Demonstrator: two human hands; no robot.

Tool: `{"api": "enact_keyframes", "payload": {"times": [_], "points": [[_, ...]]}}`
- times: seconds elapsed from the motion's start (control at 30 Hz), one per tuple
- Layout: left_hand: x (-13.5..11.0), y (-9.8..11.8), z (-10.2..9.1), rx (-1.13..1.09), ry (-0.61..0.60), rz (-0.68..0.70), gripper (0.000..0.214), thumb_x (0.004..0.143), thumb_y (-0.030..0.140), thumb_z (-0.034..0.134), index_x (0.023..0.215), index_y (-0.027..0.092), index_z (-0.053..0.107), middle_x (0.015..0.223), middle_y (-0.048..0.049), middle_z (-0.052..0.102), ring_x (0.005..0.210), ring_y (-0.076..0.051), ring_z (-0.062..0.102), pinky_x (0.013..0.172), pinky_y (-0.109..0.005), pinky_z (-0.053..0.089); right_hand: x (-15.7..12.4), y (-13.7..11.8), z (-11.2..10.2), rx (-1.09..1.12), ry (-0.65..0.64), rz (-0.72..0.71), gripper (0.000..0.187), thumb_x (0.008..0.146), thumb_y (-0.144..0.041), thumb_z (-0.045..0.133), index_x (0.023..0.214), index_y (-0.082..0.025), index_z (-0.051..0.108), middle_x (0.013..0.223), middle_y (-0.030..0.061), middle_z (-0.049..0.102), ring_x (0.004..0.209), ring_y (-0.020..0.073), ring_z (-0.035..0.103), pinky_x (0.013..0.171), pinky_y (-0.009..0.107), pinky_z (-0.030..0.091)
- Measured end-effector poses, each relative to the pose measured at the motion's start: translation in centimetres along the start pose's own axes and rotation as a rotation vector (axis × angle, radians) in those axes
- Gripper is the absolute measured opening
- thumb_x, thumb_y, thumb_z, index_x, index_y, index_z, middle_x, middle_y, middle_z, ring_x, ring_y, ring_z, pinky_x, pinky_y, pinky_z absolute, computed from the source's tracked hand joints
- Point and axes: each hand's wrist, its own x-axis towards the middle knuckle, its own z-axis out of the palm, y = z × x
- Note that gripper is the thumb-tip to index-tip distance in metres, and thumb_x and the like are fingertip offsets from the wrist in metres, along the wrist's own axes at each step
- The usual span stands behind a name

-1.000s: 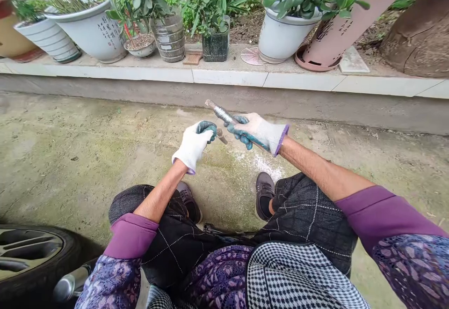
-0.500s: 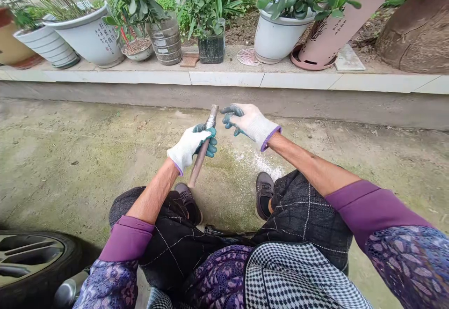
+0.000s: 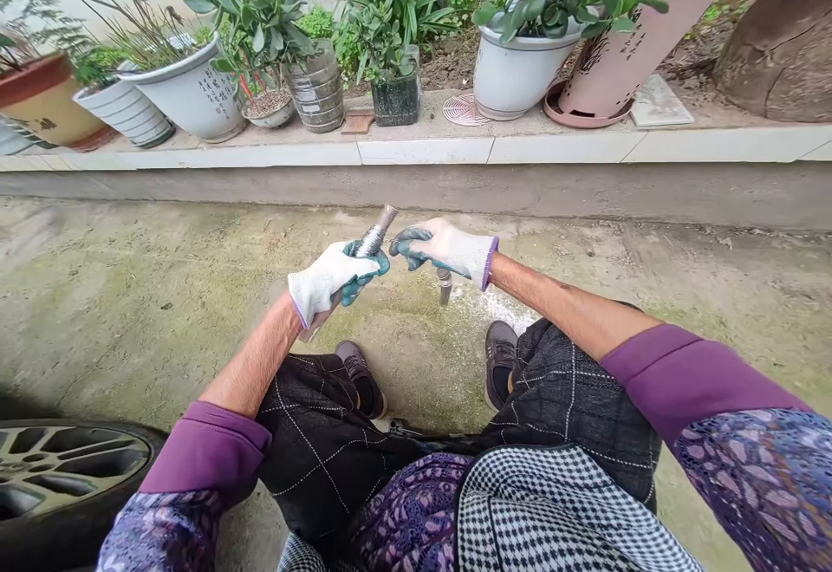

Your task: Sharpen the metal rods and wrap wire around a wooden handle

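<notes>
Left hand (image 3: 344, 273): closed around the rod (image 3: 372, 241).
Rod: silver-wound, slanting upward from the left hand.
Right hand (image 3: 434, 247): fingers curled near the rod; contents indiscernible.
Short peg (image 3: 445, 289): below right hand.

Probably Chinese characters (image 3: 217, 95) on one white pot (image 3: 182, 102) and a pink planter (image 3: 614, 65), too small to read

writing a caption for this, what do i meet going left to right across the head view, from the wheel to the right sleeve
Spoked car wheel → gloved left hand gripping a rod wound with silvery strand → gloved right hand → purple band of the right sleeve.
</notes>
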Motion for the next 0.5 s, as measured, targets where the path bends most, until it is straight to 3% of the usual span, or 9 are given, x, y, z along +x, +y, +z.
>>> {"api": "enact_keyframes", "payload": {"times": [0.1,0.23,0.4,0.5], "points": [[0.8,-0.5,-0.3,0.043,0.070,0.011,0.020,0.072,0.032,0.074,0.087,0.021,0.067,0.052,0.0073,0.043,0.036,-0.007,0.031,0.033,-0.021,0.026,-0.9,0.1,-0.1,-0.015,0.032,0.002,0.019,0.087,-0.024,0.058,0.092,-0.016,0.075,0.062,-0.0040,0.053,0.053,0.0103,0.048,0.052,0.023,0.046],[2.7,-1.2,0.3,0.258,0.136,0.017,0.021,0.074,0.029,0.074,0.093,0.021,0.070,0.053,0.0063,0.045,0.037,-0.009,0.034,0.035,-0.023,0.027,-1.7,-0.1,0.4,-0.343,0.025,-0.069,0.019,0.091,-0.022,0.057,0.092,-0.016,0.075,0.072,-0.0001,0.064,0.062,0.0114,0.051,0.058,0.023,0.040],[5.6,-2.3,1.7,0.882,0.242,0.101,0.010,0.081,0.023,0.071,0.090,0.018,0.072,0.067,-0.0047,0.064,0.060,-0.018,0.061,0.061,-0.026,0.047,-2.3,-1.6,0.5,-0.878,-0.072,-0.061,0.027,0.099,-0.024,0.051,0.104,-0.016,0.076,0.086,0.0063,0.076,0.068,0.0150,0.059,0.059,0.027,0.033],[6.2,-2.7,2.9,1.271,0.094,0.037,0.024,0.092,0.023,0.057,0.109,0.018,0.073,0.086,-0.0127,0.074,0.083,-0.026,0.072,0.078,-0.033,0.053,-2.5,-2.7,0.2,-1.170,-0.168,0.031,0.031,0.100,-0.025,0.048,0.113,-0.015,0.076,0.099,0.0121,0.079,0.077,0.0208,0.067,0.058,0.030,0.030]]}}
